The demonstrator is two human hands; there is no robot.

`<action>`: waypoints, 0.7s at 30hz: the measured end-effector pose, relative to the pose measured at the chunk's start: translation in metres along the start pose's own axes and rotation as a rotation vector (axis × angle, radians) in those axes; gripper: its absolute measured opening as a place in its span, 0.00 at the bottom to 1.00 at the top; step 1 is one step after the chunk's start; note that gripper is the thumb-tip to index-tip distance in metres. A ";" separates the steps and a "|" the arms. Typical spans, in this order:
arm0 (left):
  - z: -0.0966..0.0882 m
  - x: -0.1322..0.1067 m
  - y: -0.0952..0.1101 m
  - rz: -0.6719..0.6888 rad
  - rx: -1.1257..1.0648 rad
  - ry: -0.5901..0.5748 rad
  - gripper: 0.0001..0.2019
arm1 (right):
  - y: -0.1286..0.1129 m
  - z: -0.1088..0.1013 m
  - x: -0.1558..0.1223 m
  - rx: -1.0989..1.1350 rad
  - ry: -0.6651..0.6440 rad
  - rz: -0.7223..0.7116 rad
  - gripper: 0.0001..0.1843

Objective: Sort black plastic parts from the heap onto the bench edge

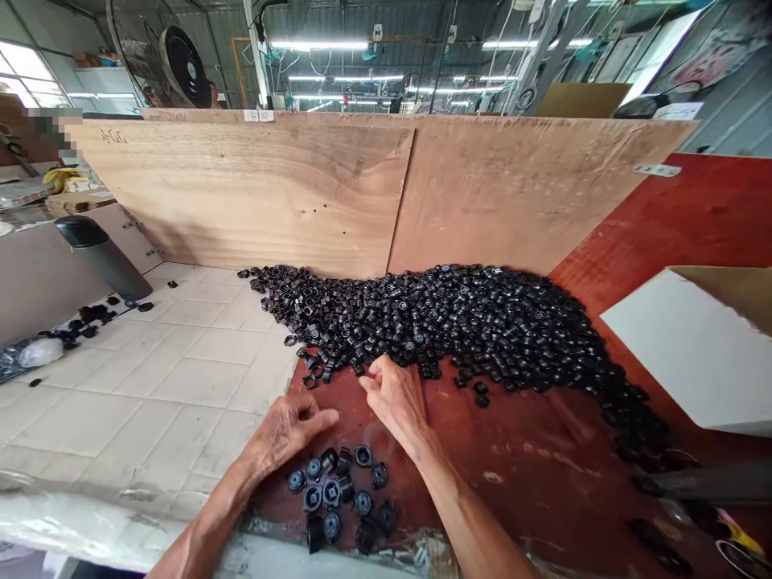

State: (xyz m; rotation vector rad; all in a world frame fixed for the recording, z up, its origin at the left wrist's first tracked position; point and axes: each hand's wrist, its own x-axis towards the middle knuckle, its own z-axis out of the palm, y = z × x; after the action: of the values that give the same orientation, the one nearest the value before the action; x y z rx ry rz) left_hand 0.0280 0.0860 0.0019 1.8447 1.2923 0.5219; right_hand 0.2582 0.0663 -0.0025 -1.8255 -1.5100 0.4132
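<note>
A large heap of small black round plastic parts (422,318) lies against the wooden board. At its near edge is my right hand (392,396), fingers bent and drawn together; whatever sits between the fingertips is too small to make out. To the left, my left hand (295,430) hovers low over the seam of tiles and red-brown board, its fingers curled under and the thumb pointing right. Its palm side is hidden. Between my forearms lies a separate group of black round plastic caps (331,492), several showing their face, others on their side.
Plywood boards (271,193) wall off the back. On the left, a dark flask (105,257) leans by loose black pieces (84,322) on the tiles (199,354). A white cardboard box (681,346) stands right. A fan (181,64) is behind.
</note>
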 end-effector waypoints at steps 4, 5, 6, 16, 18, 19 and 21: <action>0.006 0.013 -0.011 0.006 0.206 0.440 0.10 | 0.014 0.018 0.007 -0.123 0.034 -0.209 0.12; 0.007 0.016 -0.014 0.034 0.236 0.455 0.09 | 0.015 0.022 0.007 -0.148 0.013 -0.224 0.11; 0.008 0.018 -0.015 0.065 0.260 0.444 0.09 | 0.015 0.024 0.007 -0.171 -0.004 -0.232 0.08; 0.015 0.021 -0.020 0.243 0.349 0.407 0.05 | -0.002 0.022 -0.001 0.093 -0.163 -0.242 0.14; 0.015 0.019 -0.018 0.279 0.343 0.397 0.05 | -0.010 0.023 -0.003 0.290 -0.214 -0.213 0.14; 0.015 0.018 -0.016 0.295 0.325 0.397 0.04 | -0.014 0.024 -0.005 0.368 -0.231 -0.204 0.13; 0.015 0.015 -0.014 0.309 0.249 0.382 0.05 | -0.020 0.024 -0.007 0.468 -0.241 -0.194 0.13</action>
State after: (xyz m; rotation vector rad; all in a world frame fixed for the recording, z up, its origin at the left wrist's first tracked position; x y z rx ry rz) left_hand 0.0366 0.0964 -0.0193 2.2477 1.3704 0.9520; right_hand 0.2263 0.0686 -0.0062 -1.2880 -1.5705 0.8359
